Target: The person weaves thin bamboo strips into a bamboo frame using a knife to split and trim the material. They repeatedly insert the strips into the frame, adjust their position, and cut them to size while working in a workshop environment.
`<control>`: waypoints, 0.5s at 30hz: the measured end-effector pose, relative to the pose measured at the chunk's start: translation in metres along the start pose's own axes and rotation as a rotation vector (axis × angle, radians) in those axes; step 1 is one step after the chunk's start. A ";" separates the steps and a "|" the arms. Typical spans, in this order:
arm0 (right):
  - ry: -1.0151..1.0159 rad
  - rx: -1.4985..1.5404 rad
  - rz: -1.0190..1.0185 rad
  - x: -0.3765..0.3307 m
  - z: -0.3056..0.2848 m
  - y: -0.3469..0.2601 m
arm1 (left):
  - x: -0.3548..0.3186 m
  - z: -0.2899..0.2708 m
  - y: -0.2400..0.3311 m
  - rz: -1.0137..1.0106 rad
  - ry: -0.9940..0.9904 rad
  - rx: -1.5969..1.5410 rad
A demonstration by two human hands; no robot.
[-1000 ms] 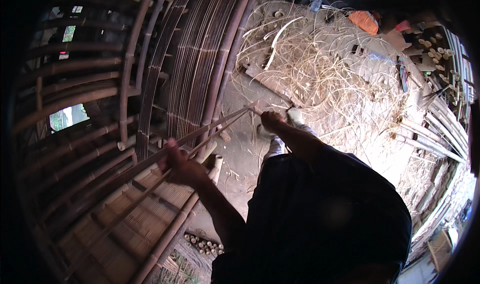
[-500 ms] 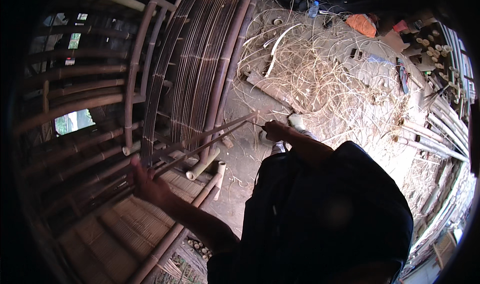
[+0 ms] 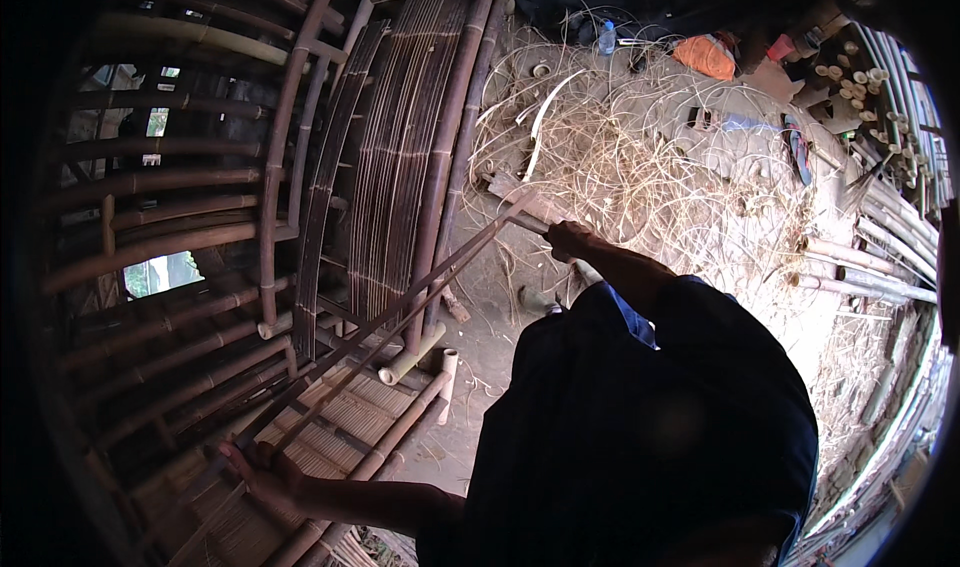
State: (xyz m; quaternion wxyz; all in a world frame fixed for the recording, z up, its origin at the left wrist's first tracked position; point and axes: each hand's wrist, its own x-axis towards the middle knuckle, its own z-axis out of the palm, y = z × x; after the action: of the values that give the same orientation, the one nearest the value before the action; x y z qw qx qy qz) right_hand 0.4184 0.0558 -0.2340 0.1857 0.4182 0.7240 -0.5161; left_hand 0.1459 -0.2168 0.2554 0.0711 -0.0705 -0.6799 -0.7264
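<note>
Two long brown bamboo strips (image 3: 400, 309) slant from the lower left up to the right, meeting or overlapping at their far end. My left hand (image 3: 265, 475) is closed around the lower part of the strips, over the slatted bamboo seat. My right hand (image 3: 570, 240) grips a knife (image 3: 530, 223), with its pale blade against the strips near their upper end. The handle is mostly hidden in my fist. Behind the strips stands a dark bamboo bench (image 3: 400, 147) with narrow slats.
A slatted bamboo seat (image 3: 335, 417) with a pole frame lies at lower left. Bamboo shavings (image 3: 630, 147) cover the floor ahead. Bamboo poles (image 3: 865, 277) lie at right. A water bottle (image 3: 607, 38) and an orange bag (image 3: 705, 56) are at the back.
My left hand has moved down and toward me along the strips, its fingers now closed round them. My right hand has shifted slightly up and to the right with the knife.
</note>
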 end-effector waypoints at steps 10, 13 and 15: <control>0.518 -0.378 -0.364 -0.036 0.019 0.035 | 0.028 -0.023 -0.031 -0.093 -0.008 -0.115; 0.247 -0.186 -0.182 -0.053 -0.005 0.026 | 0.036 -0.009 -0.066 -0.168 0.131 -0.111; 0.236 -0.091 -0.187 -0.033 0.008 0.063 | 0.077 -0.023 -0.102 -0.171 -0.014 -0.137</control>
State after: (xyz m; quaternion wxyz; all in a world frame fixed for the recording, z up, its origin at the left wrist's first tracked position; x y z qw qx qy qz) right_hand 0.4869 0.0426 -0.2510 0.0694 0.3977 0.7993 -0.4451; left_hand 0.0503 -0.2341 0.1694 -0.0012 -0.0220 -0.6327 -0.7741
